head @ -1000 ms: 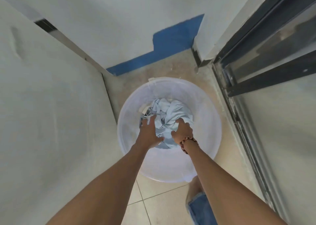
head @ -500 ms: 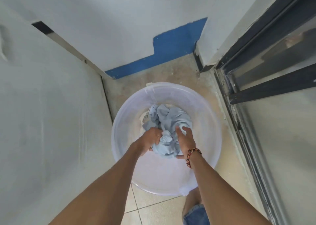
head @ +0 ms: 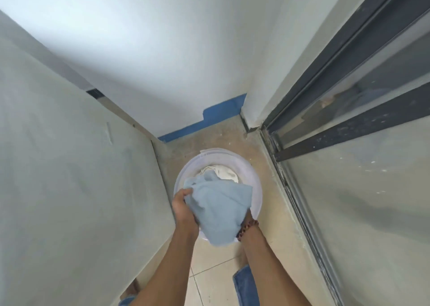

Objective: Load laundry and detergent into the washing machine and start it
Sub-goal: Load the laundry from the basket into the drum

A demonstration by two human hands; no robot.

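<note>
The right hand is almost wholly hidden under the blue cloth; only a sliver shows above the bead bracelet, so its grip cannot be told. The left hand has its fingertips buried in the cloth's edge. The cloth covers the near half of the basin beyond the hands, and most of a white garment there. Both forearms run off the bottom edge

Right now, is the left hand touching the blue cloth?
Touching. The head view shows the left hand with its fingers curled into the edge of the blue cloth, lifted above the basket.
</note>
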